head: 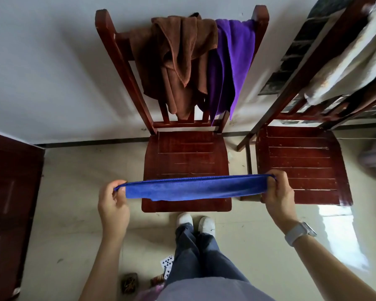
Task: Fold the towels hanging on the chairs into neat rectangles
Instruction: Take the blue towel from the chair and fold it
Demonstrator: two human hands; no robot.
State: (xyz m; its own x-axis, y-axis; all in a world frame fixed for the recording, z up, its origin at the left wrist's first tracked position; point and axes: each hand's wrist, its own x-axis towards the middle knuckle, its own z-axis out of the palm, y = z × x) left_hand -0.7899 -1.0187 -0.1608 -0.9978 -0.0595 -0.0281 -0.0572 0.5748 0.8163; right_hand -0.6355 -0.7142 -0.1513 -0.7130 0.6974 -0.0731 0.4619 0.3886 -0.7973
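Observation:
A blue towel is stretched flat between my hands above the front of the middle chair's seat. My left hand pinches its left end and my right hand pinches its right end. On that chair's backrest hang a brown towel and a purple towel, side by side. A white towel is draped over the backrest of the right chair.
A dark wooden door or cabinet stands at the left. Playing cards and small clutter lie on the floor by my feet. The white wall rises behind both chairs. Bright light falls on the floor at right.

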